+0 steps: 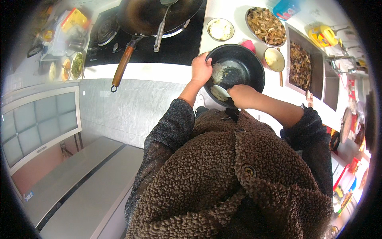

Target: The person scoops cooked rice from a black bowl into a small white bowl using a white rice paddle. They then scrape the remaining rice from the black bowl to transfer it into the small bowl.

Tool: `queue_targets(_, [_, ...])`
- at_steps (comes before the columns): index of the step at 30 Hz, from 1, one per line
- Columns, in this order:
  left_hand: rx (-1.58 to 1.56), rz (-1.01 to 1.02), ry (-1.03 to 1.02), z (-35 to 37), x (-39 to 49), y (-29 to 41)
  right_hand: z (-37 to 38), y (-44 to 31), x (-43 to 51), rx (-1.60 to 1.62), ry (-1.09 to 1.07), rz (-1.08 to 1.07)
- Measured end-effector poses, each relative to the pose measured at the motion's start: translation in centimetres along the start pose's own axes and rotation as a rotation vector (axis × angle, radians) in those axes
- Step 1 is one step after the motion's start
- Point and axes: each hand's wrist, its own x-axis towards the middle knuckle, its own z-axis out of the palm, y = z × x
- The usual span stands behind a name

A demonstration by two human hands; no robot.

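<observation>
A dark rice-cooker pot (243,64) is tilted in front of my body at the counter's edge. My left hand (201,68) grips its left rim, thumb over the edge. In my right hand (243,96) is a pale rice paddle (221,92), its blade inside the pot near the lower wall. Some cooked rice (219,73) clings to the pot's left side and lies by the paddle. Just beyond the pot stands a bowl of white rice (220,29). To its right is another bowl (273,59) with pale yellowish contents.
A wok (128,18) sits on the black cooktop (98,56), its wooden handle (123,65) jutting over the front edge; a metal spatula (160,33) rests in it. A basin of sliced mushrooms (266,26) stands beside the sink (317,68), which holds more pieces. Chopsticks (280,78) lie by the bowl.
</observation>
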Motion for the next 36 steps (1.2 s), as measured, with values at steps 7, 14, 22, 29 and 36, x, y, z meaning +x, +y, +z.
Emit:
queue_targets(7, [-0.037,-0.019,0.0,0.0,0.0,-0.1,-1.5,3.3,0.8,0.433,-0.12,-0.062])
queue_targets(14, [0.005,0.004,-0.001,0.0,-0.1,-0.3,-3.3,6.8,0.8,0.708,-0.283,-0.032])
queue_targets(22, [-0.004,-0.01,-0.017,-0.3,-0.2,0.4,-7.6,7.7,-1.8,0.633,-0.219,-0.042])
queue_targets(29, [-0.026,-0.024,-0.022,-0.5,-0.2,0.6,-7.6,7.8,-2.7,0.288,0.031,-0.081])
queue_targets(36, [-0.026,-0.01,-0.017,-0.6,-0.3,0.7,-2.7,4.8,-1.3,-0.187,0.122,-0.035])
